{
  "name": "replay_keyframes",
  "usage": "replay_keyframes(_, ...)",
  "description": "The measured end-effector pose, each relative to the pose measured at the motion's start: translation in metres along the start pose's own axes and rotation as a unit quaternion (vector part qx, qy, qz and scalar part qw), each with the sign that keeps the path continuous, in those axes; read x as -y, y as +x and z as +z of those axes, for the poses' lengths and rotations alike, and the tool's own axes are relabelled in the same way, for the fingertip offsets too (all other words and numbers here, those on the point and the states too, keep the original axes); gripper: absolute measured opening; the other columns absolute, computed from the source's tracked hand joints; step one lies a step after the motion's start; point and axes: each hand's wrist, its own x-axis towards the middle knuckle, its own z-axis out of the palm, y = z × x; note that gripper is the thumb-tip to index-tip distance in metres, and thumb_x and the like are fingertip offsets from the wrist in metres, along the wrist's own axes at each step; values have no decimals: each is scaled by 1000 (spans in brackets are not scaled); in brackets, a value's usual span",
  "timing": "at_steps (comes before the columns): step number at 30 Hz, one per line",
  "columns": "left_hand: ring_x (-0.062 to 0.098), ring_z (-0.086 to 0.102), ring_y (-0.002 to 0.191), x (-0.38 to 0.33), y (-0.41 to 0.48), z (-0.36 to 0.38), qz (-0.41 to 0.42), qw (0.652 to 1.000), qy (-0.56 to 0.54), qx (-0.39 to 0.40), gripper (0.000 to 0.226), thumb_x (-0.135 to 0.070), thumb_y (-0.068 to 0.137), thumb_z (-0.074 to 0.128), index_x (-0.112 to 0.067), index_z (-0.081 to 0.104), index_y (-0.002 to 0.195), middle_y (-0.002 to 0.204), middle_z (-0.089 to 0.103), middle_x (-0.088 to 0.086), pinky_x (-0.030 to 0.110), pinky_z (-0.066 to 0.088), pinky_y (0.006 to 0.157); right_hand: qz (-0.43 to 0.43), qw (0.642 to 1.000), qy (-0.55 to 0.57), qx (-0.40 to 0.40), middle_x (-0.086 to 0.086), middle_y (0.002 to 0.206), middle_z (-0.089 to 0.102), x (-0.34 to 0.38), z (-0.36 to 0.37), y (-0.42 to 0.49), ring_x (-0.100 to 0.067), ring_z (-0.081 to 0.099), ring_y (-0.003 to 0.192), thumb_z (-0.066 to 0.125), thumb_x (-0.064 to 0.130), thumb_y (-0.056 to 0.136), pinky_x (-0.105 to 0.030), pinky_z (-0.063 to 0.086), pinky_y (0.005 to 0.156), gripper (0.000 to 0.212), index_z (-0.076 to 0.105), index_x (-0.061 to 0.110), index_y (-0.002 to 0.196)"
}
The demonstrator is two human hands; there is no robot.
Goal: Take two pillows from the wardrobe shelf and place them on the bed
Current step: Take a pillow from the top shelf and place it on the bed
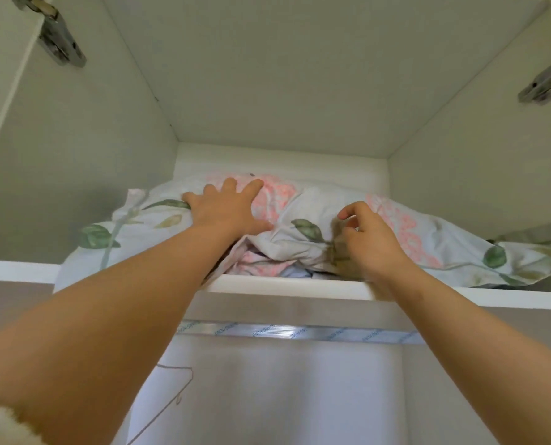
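Two white pillows with pink flowers and green leaves lie on the top wardrobe shelf (pixel 287 285). The left pillow (pixel 133 226) overhangs the shelf's front edge. The right pillow (pixel 428 245) lies partly over it and runs to the right wall. My left hand (pixel 226 210) rests flat on the left pillow, fingers spread. My right hand (pixel 369 242) hovers at the right pillow's front fold, fingers curled and apart, holding nothing that I can see. The bed is out of view.
White wardrobe walls close in the shelf on both sides and above. Metal door hinges (pixel 59 36) (pixel 547 81) sit at the top left and right. Below the shelf a hanging rail (pixel 300 332) crosses, with a wire hanger (pixel 171 393) under it.
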Motion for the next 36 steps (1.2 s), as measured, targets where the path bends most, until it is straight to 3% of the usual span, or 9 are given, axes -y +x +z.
replay_keyframes(5,33,55,109,12,3,10,5,991,-17,-132,34,-41,91,46,-14,62,105,113,63,13,38,39,86,-23,1000,5,-14,-11,103,51,-1,-1,-3,-18,43,70,35,1,91,-23,32,51,23,47,19,98)
replay_keyframes(12,35,57,95,6,-21,-2,94,963,-15,-253,34,-33,92,50,-3,65,90,97,62,17,33,25,70,-31,998,-47,-36,-14,125,47,1,1,-7,-29,47,101,41,7,88,-36,39,89,33,47,16,119)
replay_keyframes(15,35,58,91,2,-32,-21,162,940,-1,-298,33,-33,90,53,-3,65,83,90,64,17,32,22,70,-45,992,-105,-51,-4,146,28,10,-2,-16,-29,32,128,49,15,86,-43,26,105,55,32,29,137)
replay_keyframes(20,32,59,71,-3,-51,-58,319,923,-3,-217,51,-57,77,48,-10,67,70,71,65,10,29,27,68,-75,984,-154,-49,6,156,16,12,-5,-21,-23,15,139,50,19,85,-43,16,108,59,31,39,137)
replay_keyframes(24,19,61,81,-4,-50,-76,244,948,-187,-81,56,-72,66,41,-26,72,74,83,72,4,33,43,82,-107,981,-143,-70,2,110,62,8,0,-20,-20,39,125,46,22,93,-31,14,96,13,57,23,99)
replay_keyframes(27,25,38,131,-11,-39,-70,136,980,-85,-118,57,-71,76,41,-38,56,120,137,51,-5,51,29,107,-112,980,-155,-55,2,84,58,11,-3,-23,-21,50,106,45,24,94,-29,13,93,10,52,23,87)
replay_keyframes(29,30,16,142,-15,-36,-61,37,996,-51,-61,74,-68,76,50,-38,29,140,154,24,-1,56,17,109,-115,980,-159,-29,3,76,53,9,-8,-30,-23,53,98,43,25,95,-30,14,99,12,46,24,84)
replay_keyframes(32,33,15,142,-23,-38,-46,-28,999,-23,-25,90,-69,69,58,-28,24,142,152,26,1,53,18,109,-137,973,-184,-23,3,67,52,-1,-13,-46,-23,56,83,46,26,94,-28,18,97,12,50,24,83)
replay_keyframes(36,25,51,109,-42,-51,-27,-10,988,24,-151,24,-32,87,53,-20,64,105,108,65,5,42,26,99,-148,981,-123,-20,10,51,41,-12,-20,-63,-7,40,55,54,20,90,-25,24,76,13,57,19,78)
